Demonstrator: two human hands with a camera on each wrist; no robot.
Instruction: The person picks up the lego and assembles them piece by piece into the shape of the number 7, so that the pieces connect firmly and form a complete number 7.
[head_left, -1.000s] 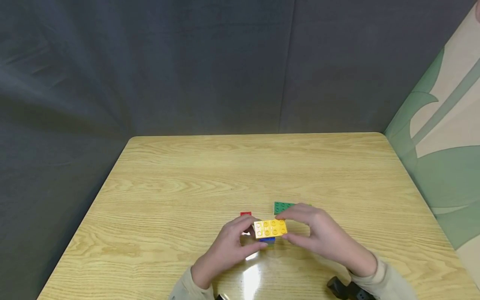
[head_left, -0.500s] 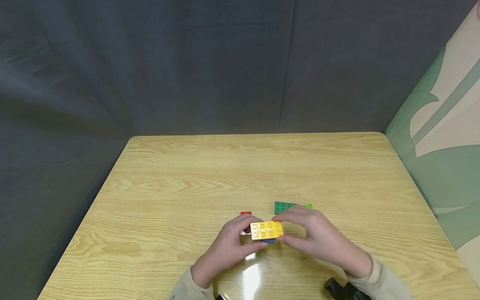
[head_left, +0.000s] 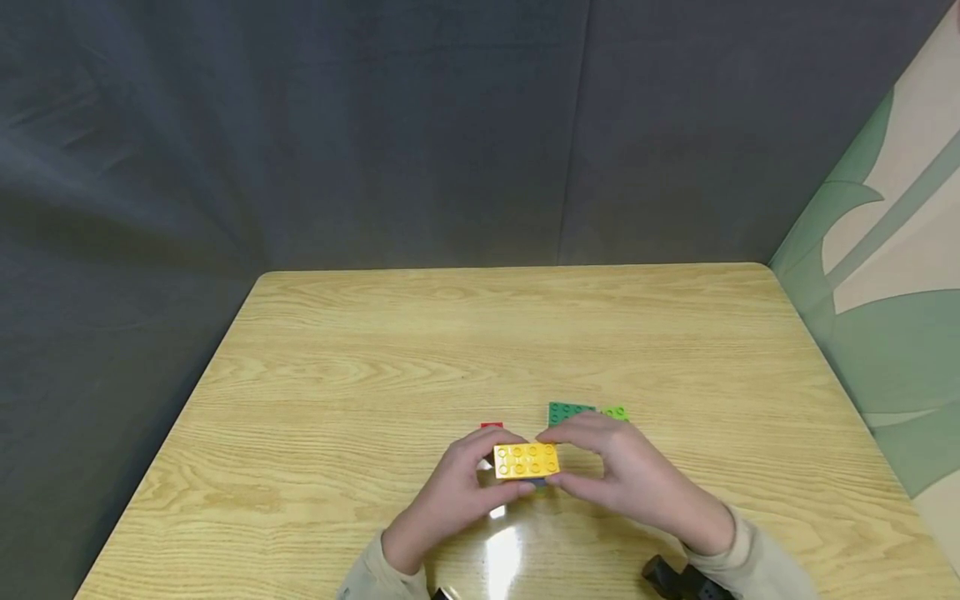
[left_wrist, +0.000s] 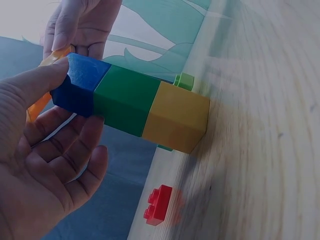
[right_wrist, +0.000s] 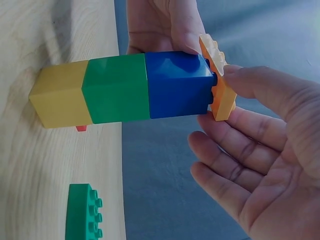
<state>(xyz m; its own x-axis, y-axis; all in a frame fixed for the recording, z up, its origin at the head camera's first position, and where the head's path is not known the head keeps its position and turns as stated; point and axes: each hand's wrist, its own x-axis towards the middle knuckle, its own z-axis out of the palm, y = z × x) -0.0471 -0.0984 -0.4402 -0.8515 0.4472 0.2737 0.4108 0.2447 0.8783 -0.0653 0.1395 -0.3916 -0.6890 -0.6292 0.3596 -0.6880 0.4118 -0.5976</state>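
Wooden and pale, the desk (head_left: 315, 383) before me carries the tower (right_wrist: 116, 91): yellow, green, then blue upward. At the tower's top, the left hand (head_left: 468, 482) grips the blue block (right_wrist: 177, 89) and the right hand (head_left: 624, 463) pinches the yellow brick (head_left: 527, 461). Fitting this brick seems the step; next calls for levelling and pressing. Glossy, eight-studded, it tilts over the tower.

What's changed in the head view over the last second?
The right hand moved the upper yellow brick slightly leftward, uncovering more of the lime brick. Nothing was newly gripped or released. The left hand, red brick and dark green brick stayed put.
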